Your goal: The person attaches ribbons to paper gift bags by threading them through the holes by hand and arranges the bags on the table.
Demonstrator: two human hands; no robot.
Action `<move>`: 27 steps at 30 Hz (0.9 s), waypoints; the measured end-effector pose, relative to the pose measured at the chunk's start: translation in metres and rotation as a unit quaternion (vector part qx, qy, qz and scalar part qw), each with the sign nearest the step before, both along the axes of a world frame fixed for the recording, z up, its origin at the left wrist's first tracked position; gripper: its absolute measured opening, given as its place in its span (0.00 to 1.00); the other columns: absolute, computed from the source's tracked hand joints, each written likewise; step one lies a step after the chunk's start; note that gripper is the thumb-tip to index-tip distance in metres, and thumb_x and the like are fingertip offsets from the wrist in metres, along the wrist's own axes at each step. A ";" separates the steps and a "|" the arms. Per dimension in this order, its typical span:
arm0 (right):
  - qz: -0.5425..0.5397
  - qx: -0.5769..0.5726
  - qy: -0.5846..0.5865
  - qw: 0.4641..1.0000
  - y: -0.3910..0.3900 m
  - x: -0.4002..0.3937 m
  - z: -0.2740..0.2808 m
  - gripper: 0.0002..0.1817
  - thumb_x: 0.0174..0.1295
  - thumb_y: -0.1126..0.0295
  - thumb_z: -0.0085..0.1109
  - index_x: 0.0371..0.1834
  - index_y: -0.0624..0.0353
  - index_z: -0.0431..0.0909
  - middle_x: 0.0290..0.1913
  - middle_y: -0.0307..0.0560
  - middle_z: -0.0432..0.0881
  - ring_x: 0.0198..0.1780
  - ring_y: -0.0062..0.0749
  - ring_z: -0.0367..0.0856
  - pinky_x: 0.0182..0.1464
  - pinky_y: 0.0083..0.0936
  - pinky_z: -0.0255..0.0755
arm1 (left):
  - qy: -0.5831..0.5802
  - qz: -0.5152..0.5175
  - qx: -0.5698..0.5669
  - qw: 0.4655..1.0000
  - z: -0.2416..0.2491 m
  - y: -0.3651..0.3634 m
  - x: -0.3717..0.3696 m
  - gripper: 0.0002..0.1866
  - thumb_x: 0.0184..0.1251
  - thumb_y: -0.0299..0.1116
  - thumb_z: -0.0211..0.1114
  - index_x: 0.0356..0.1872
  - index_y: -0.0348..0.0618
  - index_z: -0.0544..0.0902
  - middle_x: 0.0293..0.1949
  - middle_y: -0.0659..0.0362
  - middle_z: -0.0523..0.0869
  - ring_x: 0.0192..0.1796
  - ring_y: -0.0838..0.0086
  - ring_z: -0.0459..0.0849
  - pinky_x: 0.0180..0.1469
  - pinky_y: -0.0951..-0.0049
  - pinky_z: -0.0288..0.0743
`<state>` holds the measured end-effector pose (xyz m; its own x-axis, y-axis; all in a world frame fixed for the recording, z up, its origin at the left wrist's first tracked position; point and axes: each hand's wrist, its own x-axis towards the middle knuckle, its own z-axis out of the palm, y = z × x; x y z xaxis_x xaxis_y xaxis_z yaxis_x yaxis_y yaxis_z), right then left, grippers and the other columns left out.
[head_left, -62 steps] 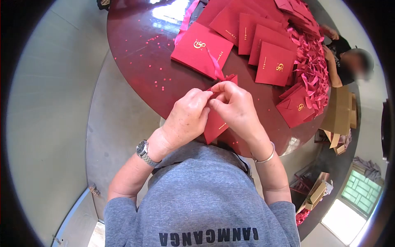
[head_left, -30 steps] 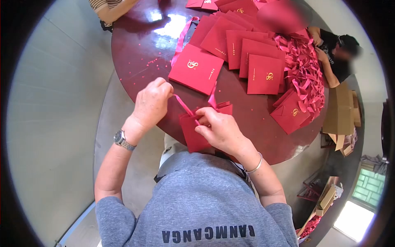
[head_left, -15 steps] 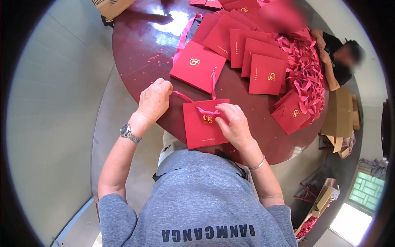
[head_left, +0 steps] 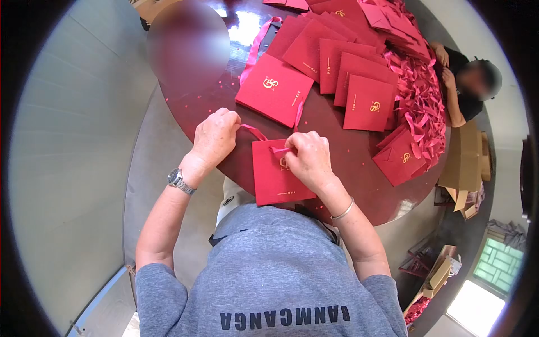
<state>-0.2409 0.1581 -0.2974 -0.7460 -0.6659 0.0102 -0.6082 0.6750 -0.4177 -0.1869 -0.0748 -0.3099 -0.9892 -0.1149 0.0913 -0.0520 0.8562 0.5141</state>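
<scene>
Two hands work a pink ribbon on a red paper bag at the near edge of a round table.

Lying flat on the table, close to the person's body, the red bag shows a gold mark partly covered by the right hand, whose fingers are pressed together, pinching the ribbon at the bag's top edge. The left hand is closed in a fist just beside the bag's upper left corner, gripping the ribbon's other end, which runs taut between the hands. More red bags lie overlapped toward the middle, with a heap of ribbons along the right edge, where another person's hands rest.
</scene>
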 end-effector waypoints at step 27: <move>-0.070 -0.219 0.118 0.966 0.030 0.026 -0.044 0.20 0.47 0.83 0.57 0.47 0.58 0.78 0.49 0.54 0.76 0.51 0.49 0.74 0.53 0.39 0.70 | 0.044 -0.019 -0.131 0.990 -0.018 -0.005 -0.001 0.02 0.58 0.25 0.61 0.28 0.45 0.77 0.30 0.56 0.78 0.38 0.59 0.81 0.40 0.59 0.77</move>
<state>-0.2148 0.1884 -0.3414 -0.7702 -0.4526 0.4495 -0.6379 0.5470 -0.5421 -0.1878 -0.0799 -0.3276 -0.9792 -0.0379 0.1992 0.0189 0.9611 0.2755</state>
